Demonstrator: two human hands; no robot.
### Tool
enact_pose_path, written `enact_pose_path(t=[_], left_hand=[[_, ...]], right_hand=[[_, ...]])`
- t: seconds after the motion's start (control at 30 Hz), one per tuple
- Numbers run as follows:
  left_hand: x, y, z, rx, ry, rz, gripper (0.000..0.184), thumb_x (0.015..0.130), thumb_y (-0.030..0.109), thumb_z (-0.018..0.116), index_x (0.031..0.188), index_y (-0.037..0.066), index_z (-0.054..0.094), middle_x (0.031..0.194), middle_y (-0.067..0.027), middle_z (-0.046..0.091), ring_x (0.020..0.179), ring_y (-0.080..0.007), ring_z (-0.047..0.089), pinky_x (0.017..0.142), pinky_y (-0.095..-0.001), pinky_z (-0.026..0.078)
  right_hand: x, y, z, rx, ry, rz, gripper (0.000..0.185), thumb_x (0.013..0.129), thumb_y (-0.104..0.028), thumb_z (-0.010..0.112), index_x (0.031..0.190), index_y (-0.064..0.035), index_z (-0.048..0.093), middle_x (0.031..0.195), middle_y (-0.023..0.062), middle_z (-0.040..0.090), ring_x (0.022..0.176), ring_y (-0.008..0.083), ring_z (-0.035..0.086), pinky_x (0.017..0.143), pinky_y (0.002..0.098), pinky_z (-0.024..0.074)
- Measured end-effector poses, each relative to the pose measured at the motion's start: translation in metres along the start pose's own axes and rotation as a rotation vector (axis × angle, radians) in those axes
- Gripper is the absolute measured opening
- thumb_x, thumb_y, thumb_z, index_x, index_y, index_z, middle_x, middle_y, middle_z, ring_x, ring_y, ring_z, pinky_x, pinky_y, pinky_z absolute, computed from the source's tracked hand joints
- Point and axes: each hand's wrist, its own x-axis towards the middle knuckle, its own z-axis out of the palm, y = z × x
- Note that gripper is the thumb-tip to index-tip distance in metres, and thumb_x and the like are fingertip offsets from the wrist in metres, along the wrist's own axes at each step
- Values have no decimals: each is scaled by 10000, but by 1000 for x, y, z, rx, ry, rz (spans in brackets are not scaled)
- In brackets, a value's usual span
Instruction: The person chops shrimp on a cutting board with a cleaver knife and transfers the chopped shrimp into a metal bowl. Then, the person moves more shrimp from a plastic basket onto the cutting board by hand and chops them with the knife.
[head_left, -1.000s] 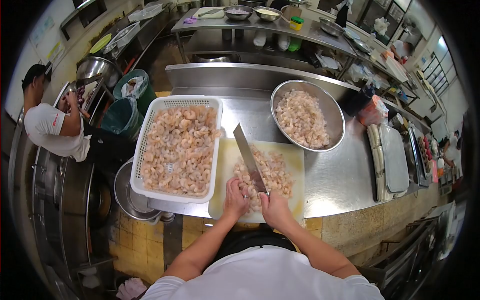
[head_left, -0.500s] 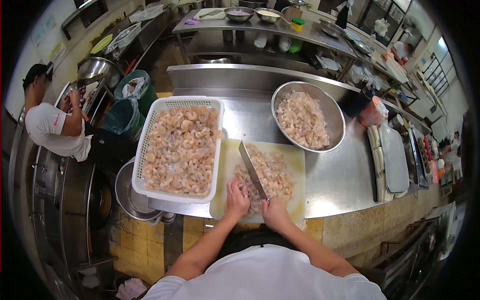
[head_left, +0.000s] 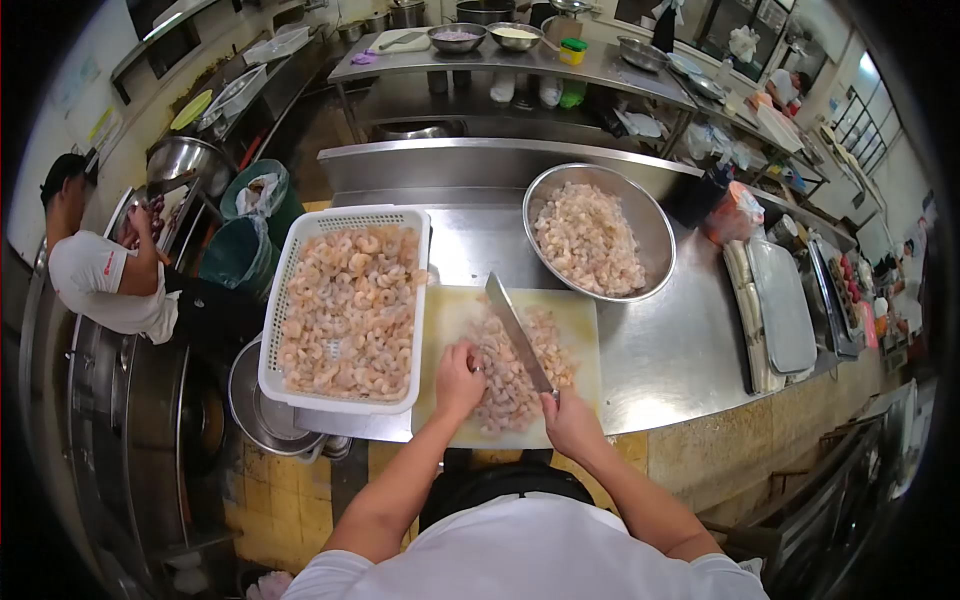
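My right hand (head_left: 573,420) grips the handle of a large knife (head_left: 520,335), whose blade points away and to the left over the cut shrimp (head_left: 505,390). These pieces lie on a white cutting board with yellow stains (head_left: 440,330). At the left side of the pile is my left hand (head_left: 460,378), fingers curled; whether it pinches a piece is hidden. Left of the board, a white perforated basket (head_left: 272,335) holds many peeled shrimp (head_left: 350,310). A steel bowl (head_left: 660,235) beyond the board contains more shrimp pieces (head_left: 590,240).
Stacked trays and folded cloths (head_left: 780,305) stand at the counter's right. Green bins (head_left: 240,250) and a steel pot (head_left: 250,400) are on the left. A person (head_left: 105,260) works at the far left. Behind the raised counter edge is another table (head_left: 480,60) with bowls.
My left hand has moved slightly up and left from beside the knife handle. The knife and my right hand have shifted a little right. The whole view has shifted slightly.
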Motion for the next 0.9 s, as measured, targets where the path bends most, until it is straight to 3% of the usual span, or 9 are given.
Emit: enact_pose_path(t=[0.13,0.23,0.33,0.43,0.53,0.63,0.9], left_hand=[[-3,6,-3,-33,-91,-27,163,897,98,681,1050,67,634,952,-156,606,865,-356,619,777,-474,509],[-3,-6,-3,-66,-115,-53,215,880,106,699,1071,50,618,953,-157,596,849,-348,612,771,-471,502],[-4,-2,-8,-16,6,-6,298,879,131,714,1135,22,607,1034,-182,597,892,-363,620,805,-478,516],[-11,12,-17,21,11,80,465,897,147,710,1303,-25,564,1248,-250,569,1098,-419,600,974,-499,501],[-42,6,6,137,72,122,611,921,157,695,1446,-62,470,1453,-307,459,1321,-482,475,1155,-536,392],[-62,20,11,85,5,96,667,944,159,677,1497,-89,399,1521,-326,395,1413,-504,379,1221,-560,302],[-54,21,12,35,33,137,615,961,152,644,1494,-72,435,1496,-288,457,1396,-485,427,1201,-564,337]], right_hand=[[3,22,10,-14,52,-6,401,1062,-325,595,959,61,621,863,342,691,824,560,667,738,619,519],[1,28,5,-9,34,-26,394,1063,-312,601,961,68,610,842,339,685,807,558,663,722,618,509],[-24,7,-22,50,-20,27,409,1069,-339,589,986,61,608,853,348,684,826,564,662,737,626,512],[-44,15,-15,17,-91,46,425,1074,-364,579,994,52,607,864,356,686,832,568,663,743,628,518],[-41,44,5,-9,-67,33,424,1072,-367,583,987,48,601,856,353,687,818,568,664,735,627,518],[-17,60,14,-19,-13,6,423,1064,-361,594,973,52,596,821,339,688,793,564,668,720,631,519],[-19,4,-21,126,-18,-63,371,1049,-298,624,952,59,594,794,337,673,779,551,673,691,613,517]])
